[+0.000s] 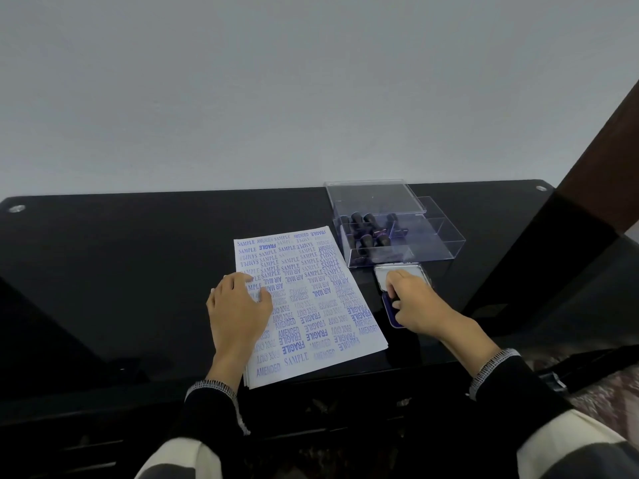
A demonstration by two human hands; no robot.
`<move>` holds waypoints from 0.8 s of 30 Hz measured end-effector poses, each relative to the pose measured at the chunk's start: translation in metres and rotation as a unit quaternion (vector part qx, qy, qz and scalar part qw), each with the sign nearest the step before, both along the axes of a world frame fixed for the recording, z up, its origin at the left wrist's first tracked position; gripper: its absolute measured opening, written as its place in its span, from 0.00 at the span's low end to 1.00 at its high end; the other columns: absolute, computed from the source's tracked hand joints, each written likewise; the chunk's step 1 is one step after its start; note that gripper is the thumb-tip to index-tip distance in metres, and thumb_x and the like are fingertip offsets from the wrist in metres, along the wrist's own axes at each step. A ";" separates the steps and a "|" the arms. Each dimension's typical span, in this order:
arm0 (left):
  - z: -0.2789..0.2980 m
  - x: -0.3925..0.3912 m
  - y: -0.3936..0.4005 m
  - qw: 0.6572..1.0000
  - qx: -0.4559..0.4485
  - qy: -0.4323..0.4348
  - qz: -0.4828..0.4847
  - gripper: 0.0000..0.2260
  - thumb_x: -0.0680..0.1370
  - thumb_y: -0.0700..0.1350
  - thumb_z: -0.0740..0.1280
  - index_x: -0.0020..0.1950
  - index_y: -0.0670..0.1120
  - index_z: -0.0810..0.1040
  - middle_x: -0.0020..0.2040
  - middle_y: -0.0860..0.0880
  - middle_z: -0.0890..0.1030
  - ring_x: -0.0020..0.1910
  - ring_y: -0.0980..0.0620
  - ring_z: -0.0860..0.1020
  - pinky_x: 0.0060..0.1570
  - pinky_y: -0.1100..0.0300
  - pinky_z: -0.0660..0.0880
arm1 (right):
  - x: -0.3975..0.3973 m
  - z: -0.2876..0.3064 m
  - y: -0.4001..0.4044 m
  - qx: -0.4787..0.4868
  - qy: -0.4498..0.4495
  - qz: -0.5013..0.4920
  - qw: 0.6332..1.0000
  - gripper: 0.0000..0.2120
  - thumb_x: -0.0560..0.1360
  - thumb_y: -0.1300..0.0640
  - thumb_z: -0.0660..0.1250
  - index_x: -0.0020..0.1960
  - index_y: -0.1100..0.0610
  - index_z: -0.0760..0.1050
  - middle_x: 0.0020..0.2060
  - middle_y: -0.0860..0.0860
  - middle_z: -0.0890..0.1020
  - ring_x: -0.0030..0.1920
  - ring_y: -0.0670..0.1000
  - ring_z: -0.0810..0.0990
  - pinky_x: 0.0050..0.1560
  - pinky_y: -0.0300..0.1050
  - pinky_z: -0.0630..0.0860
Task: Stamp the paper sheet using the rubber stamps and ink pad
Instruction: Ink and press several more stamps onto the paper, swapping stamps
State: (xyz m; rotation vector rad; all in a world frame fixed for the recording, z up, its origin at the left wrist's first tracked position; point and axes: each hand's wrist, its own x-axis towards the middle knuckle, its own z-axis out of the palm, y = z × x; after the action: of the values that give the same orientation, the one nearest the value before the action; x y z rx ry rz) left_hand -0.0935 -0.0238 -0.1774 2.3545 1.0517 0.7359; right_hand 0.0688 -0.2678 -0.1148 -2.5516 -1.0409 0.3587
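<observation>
Item 1, sheet (311, 299): white paper, top of a thin stack, flat on black table (121, 271), tilted w/ far edge leaning left. Nearly covered in blue stamp marks: SAMPLE, AMENDED, FRAGILE, AIR MAIL, FAX OUT, EXPRESS, at mixed angles.

Item 2, left hand (238, 305): palm down on sheet's left part, fingers straight and slightly spread, pressing flat. Holds nothing. Forearm runs up from bottom centre, dark sleeve w/ light trim at cuff.

Item 3, right hand (418, 302): just right of sheet, over ink pad (392, 311). Fingers curled down round a dark stamp (394, 299), only a sliver showing under the hand; stamp sits on the blue pad. Wrist angled in from lower right, same sleeve type.

Item 4, ink pad: blue, lid (401, 273) hinged open on far side, pale inside. Touching nothing of the sheet; small gap between.

Item 5, box (435, 250): clear plastic, behind pad, near table's back right. Clear cover (373, 197) set partly over its far left side. Inside, left portion: approx. 7–8 dark-handled stamps (366, 229), some upright, some leaning. Right compartment: contents n/a, can't tell.

Item 6, wall (311, 91): plain pale, behind table.
</observation>
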 end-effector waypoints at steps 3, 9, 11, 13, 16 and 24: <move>0.000 0.000 -0.001 1.000 -0.002 -0.001 -0.001 0.14 0.76 0.50 0.67 0.59 0.46 0.74 0.60 0.49 0.76 0.63 0.48 0.72 0.71 0.46 0.61 | -0.003 -0.004 -0.002 0.012 -0.008 -0.003 1.000 0.20 0.63 0.76 0.61 0.38 0.53 0.62 0.42 0.50 0.69 0.40 0.53 0.70 0.40 0.45 0.75; 0.001 0.000 -0.001 1.000 -0.003 0.002 -0.001 0.14 0.76 0.49 0.67 0.60 0.46 0.74 0.61 0.48 0.76 0.64 0.47 0.72 0.72 0.45 0.61 | -0.002 -0.004 -0.002 0.016 -0.005 -0.002 1.000 0.21 0.63 0.76 0.62 0.37 0.52 0.61 0.41 0.48 0.68 0.39 0.53 0.70 0.38 0.45 0.73; 0.000 0.000 -0.001 1.000 -0.004 0.000 -0.001 0.14 0.76 0.49 0.67 0.60 0.46 0.74 0.60 0.48 0.76 0.64 0.47 0.72 0.72 0.46 0.61 | -0.001 -0.004 -0.002 0.018 0.008 -0.006 1.000 0.20 0.63 0.76 0.62 0.39 0.53 0.62 0.42 0.49 0.69 0.40 0.53 0.71 0.43 0.50 0.77; 0.001 0.000 -0.001 1.000 -0.002 -0.006 0.000 0.14 0.76 0.49 0.67 0.59 0.46 0.75 0.60 0.48 0.76 0.64 0.47 0.72 0.72 0.46 0.61 | -0.002 -0.003 -0.002 0.017 0.019 -0.007 1.000 0.20 0.63 0.76 0.62 0.39 0.52 0.63 0.43 0.48 0.69 0.40 0.50 0.71 0.45 0.50 0.78; 0.001 0.001 -0.002 1.000 0.002 -0.003 0.003 0.14 0.76 0.49 0.67 0.59 0.46 0.74 0.60 0.49 0.76 0.63 0.47 0.72 0.71 0.46 0.61 | 0.001 0.000 -0.004 0.011 0.020 -0.014 1.000 0.19 0.69 0.74 0.62 0.38 0.50 0.62 0.42 0.47 0.69 0.40 0.48 0.69 0.38 0.38 0.70; -0.001 0.001 0.000 1.000 -0.001 0.002 0.004 0.14 0.76 0.50 0.66 0.60 0.46 0.74 0.61 0.49 0.75 0.64 0.48 0.71 0.72 0.47 0.60 | -0.036 -0.007 0.012 0.176 0.104 -0.078 0.976 0.09 0.77 0.67 0.62 0.51 0.56 0.64 0.46 0.55 0.76 0.47 0.55 0.76 0.44 0.43 0.71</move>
State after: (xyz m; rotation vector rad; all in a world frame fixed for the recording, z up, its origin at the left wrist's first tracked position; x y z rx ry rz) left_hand -0.0925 -0.0241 -0.1782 2.3519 1.0629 0.7325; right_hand 0.0332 -0.2558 -0.1218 -2.2057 -0.7456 0.3548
